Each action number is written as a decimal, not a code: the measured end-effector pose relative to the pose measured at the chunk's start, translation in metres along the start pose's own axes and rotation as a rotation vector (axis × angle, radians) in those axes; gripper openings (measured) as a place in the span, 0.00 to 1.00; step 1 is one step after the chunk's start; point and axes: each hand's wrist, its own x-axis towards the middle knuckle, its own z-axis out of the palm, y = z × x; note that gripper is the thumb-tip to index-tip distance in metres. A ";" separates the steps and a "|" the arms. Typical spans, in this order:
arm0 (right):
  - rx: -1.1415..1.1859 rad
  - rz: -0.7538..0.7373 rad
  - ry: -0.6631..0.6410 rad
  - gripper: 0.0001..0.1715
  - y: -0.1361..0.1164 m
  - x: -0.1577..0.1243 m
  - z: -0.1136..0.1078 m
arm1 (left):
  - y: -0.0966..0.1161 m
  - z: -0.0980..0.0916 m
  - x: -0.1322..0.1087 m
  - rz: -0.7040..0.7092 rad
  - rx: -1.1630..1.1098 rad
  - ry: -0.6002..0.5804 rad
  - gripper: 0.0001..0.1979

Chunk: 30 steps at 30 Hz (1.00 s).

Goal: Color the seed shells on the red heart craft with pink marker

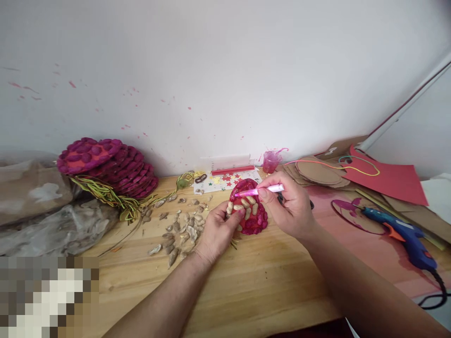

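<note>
My left hand (220, 230) grips the lower left edge of a round red disc (257, 220), its thumb on the face. Shiny magenta peanut shells ring the disc's rim, and several unpainted peanut shells (248, 203) lie across its middle. Between the thumb and fingers of my right hand (287, 206) is a slim paintbrush (271, 189) with a white handle and a pink-stained front part. The brush tip points left, over the disc's upper part; whether it touches a shell I cannot tell.
Loose peanut shells (186, 227) lie left of my hands. Finished-looking magenta discs (105, 162) are stacked farther left. A cup of pink paint (271, 162) stands by the wall. Right are cardboard circles (319, 171), red sheet (391, 176) and a blue glue gun (410, 239) with its cord.
</note>
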 end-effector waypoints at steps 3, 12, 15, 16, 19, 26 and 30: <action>-0.057 -0.026 0.016 0.01 -0.003 0.000 0.000 | -0.001 -0.001 0.000 0.004 0.015 -0.025 0.16; -0.100 -0.077 0.006 0.04 -0.005 0.000 0.001 | 0.005 0.003 -0.001 0.021 0.015 0.000 0.16; -0.075 -0.084 0.038 0.05 -0.005 0.000 0.001 | 0.006 0.004 -0.002 0.027 0.030 -0.006 0.16; -0.047 -0.079 0.037 0.05 -0.006 0.000 0.000 | 0.005 0.003 -0.003 0.031 0.034 -0.008 0.16; -0.001 -0.077 0.010 0.04 -0.009 -0.001 0.000 | 0.004 0.002 -0.004 0.040 0.061 -0.003 0.15; -0.033 -0.079 0.035 0.06 -0.009 -0.002 -0.001 | 0.002 0.002 -0.004 0.067 0.121 0.024 0.14; -0.003 -0.096 0.040 0.05 -0.008 -0.003 0.000 | 0.004 0.003 -0.004 0.070 0.097 0.014 0.14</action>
